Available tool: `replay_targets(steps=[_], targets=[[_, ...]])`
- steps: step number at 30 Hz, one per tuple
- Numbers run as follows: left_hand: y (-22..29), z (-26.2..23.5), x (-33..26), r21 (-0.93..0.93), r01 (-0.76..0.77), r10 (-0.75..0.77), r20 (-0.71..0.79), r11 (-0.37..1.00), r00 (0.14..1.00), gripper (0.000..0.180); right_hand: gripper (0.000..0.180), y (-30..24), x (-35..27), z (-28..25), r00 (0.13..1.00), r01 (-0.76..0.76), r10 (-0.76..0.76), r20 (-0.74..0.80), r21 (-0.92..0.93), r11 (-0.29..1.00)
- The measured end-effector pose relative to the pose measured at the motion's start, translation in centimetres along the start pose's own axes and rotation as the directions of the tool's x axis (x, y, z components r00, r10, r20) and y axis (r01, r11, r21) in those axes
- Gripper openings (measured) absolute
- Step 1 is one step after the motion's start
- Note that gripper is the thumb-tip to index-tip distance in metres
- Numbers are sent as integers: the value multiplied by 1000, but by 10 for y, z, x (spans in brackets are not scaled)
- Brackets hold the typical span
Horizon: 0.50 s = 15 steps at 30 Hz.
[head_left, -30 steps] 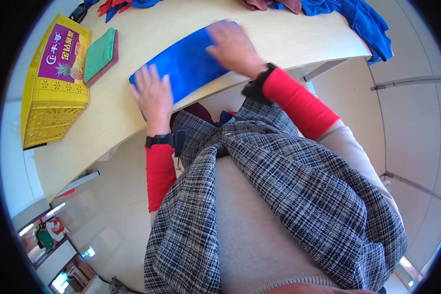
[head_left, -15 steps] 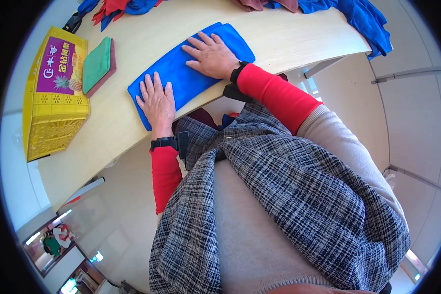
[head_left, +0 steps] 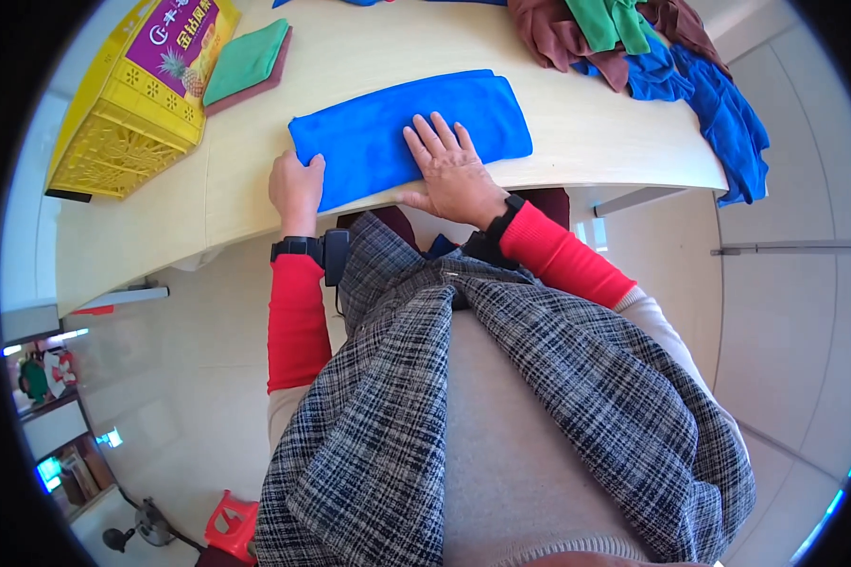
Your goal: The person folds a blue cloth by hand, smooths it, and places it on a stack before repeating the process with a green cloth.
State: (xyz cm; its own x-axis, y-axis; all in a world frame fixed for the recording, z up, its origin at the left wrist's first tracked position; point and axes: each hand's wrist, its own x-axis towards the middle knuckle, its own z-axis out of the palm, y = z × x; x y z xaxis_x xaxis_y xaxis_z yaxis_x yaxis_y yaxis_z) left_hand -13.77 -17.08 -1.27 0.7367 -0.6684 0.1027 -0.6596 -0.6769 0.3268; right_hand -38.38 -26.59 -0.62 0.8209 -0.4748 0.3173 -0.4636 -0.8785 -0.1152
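Pale worktop [head_left: 558, 142] carries a folded blue towel [head_left: 397, 128] near its front edge. My right hand [head_left: 452, 170] lies spread flat, pinning it; my left hand [head_left: 296, 186] pinches its left end, keeping the fold square.

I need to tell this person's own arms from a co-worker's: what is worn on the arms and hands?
Both hands are bare. The left hand and right hand each come out of a long red sleeve, with a black band at each wrist; the left black wrist band carries a small black box.
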Motion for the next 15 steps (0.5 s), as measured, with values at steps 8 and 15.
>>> replay_targets(steps=[8,15], targets=[[-40,-15,10,-848,530,136,527,13,839,33,100,-12,-5,3,998,-10,12,62,-30,1000],[-27,-83,11,-836,546,187,528,-59,828,36,98,-42,3,9,992,99,-101,77,27,995]])
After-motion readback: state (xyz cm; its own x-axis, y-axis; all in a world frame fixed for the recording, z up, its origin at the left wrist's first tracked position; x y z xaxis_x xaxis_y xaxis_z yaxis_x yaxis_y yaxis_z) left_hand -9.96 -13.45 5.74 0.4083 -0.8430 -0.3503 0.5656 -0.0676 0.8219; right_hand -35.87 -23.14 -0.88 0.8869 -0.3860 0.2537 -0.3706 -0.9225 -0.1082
